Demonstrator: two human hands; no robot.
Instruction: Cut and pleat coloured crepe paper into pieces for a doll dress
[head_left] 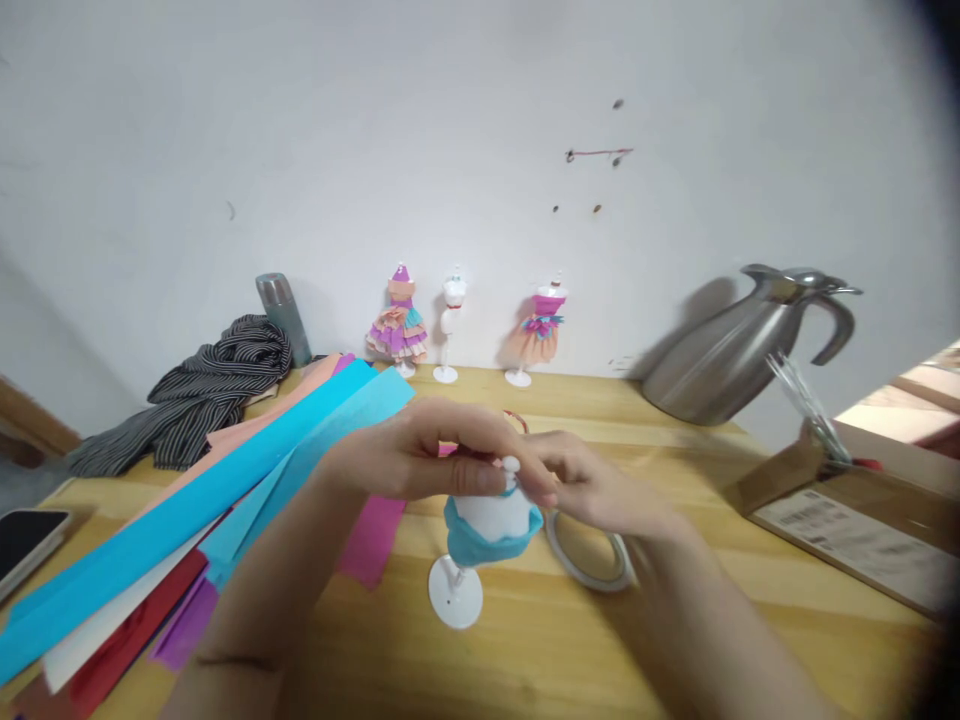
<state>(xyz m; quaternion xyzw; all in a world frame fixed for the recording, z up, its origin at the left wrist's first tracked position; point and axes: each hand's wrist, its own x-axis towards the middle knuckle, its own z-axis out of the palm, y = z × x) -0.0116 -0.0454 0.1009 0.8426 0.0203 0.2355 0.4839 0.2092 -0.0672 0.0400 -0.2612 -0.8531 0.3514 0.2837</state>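
A small white dress-form mannequin (495, 515) leans in front of me, its round base (455, 592) tipped toward me. Turquoise crepe paper (487, 548) wraps its bust, and a thin turquoise band shows at the neck. My left hand (424, 450) closes around the neck and shoulder, thumb in front and fingers over the top. My right hand (592, 485) is closed against the mannequin's other side, fingertips by the neck; what they pinch is hidden. Just beyond the right hand lies a roll of tape (624, 565). Pink paper (371, 540) shows behind the left wrist.
Crepe paper sheets (225, 470) in several colours cover the left side, near a phone (30, 545), striped cloth (217, 385) and flask (285, 315). Dressed mannequins (400, 320) stand along the wall. A steel jug (735, 350) and cardboard box (862, 520) are at right.
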